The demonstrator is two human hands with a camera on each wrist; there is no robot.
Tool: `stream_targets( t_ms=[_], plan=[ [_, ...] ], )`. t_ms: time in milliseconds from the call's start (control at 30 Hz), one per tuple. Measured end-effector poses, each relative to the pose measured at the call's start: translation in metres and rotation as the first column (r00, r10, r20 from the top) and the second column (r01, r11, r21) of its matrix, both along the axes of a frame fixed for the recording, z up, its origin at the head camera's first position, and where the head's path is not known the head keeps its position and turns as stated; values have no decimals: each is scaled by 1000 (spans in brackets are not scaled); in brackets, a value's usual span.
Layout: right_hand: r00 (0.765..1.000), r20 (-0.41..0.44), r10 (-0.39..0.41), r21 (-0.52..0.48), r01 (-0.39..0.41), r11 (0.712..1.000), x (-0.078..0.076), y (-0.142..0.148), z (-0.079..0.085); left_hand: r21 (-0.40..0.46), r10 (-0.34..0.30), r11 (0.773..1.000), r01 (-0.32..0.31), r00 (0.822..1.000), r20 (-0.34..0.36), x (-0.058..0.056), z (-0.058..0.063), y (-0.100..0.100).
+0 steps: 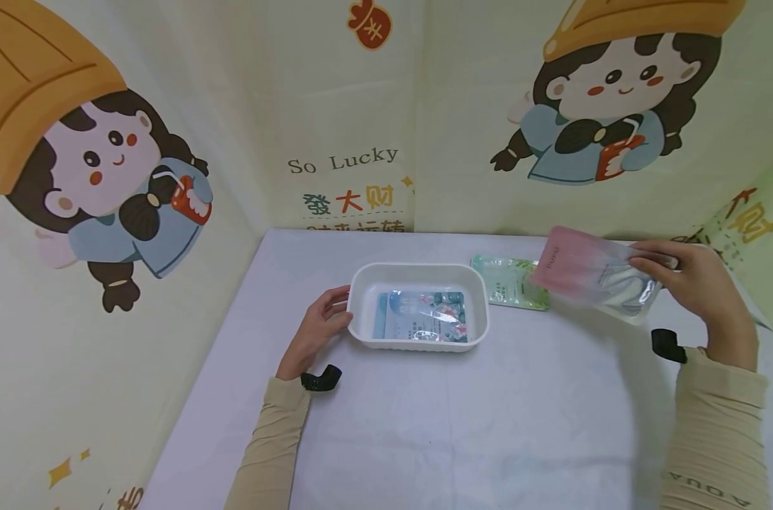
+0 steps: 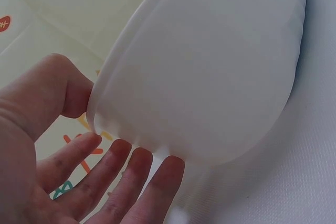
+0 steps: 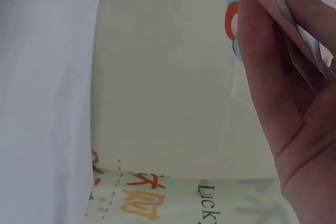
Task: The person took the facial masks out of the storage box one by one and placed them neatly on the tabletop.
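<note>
A white tray (image 1: pixel 418 347) stands on the table, holding blue printed sheet mask packets (image 1: pixel 427 316) that lie overlapped. At its left end my left hand (image 1: pixel 316 329) grips the rim; in the left wrist view the thumb and fingertips touch the edge of the tray (image 2: pixel 210 66). To the right, my right hand (image 1: pixel 695 280) pinches a pink sheet mask packet (image 1: pixel 574 262) with a clear, silvery end between thumb and fingers, held tilted above the table. A green sheet mask packet (image 1: pixel 510 283) lies beside the tray, partly under the pink one in view.
A white cloth (image 1: pixel 450 425) covers the table. Behind it hangs a cream curtain (image 1: pixel 463 142) printed with cartoon figures and lettering, close to the table's back edge. Black wrist mounts (image 1: pixel 322 379) sit at both beige sleeves.
</note>
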State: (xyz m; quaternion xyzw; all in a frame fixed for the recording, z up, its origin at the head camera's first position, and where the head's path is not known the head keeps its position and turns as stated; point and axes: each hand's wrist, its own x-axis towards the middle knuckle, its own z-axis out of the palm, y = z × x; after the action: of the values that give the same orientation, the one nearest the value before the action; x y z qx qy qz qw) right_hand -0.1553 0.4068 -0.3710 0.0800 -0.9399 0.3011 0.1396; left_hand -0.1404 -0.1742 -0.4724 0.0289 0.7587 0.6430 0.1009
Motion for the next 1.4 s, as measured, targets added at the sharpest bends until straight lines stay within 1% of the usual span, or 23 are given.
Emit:
stream_targets(
  t_ms=[167,300,400,633,767,1100,1267,1400],
  plan=[
    [1000,24,-18,38,17,999,-1,10,-2,-7,3,1000,-3,1000,3,1,1,1],
    [999,40,-31,75,28,997,-2,18,0,-12,6,1000,-5,1000,6,1,0,2],
    [997,74,-26,82,20,996,-3,21,0,-7,11,1000,-11,1000,6,1,-1,2],
    [994,108,-1,86,-8,996,-5,24,-6,-8,3,1000,-3,1000,-14,3,0,2],
    [987,158,6,100,-22,995,-7,25,-10,-10,12,1000,-12,1000,-17,2,-1,1],
    [984,175,38,157,-66,985,-15,27,-16,-16,19,1000,-19,1000,3,1,-3,2],
    [971,233,52,176,-95,980,-18,32,-19,-10,18,1000,-18,1000,5,2,-3,3],
    [962,269,49,202,-106,974,-20,34,-23,-16,20,1000,-20,1000,5,3,-3,4]
  ],
)
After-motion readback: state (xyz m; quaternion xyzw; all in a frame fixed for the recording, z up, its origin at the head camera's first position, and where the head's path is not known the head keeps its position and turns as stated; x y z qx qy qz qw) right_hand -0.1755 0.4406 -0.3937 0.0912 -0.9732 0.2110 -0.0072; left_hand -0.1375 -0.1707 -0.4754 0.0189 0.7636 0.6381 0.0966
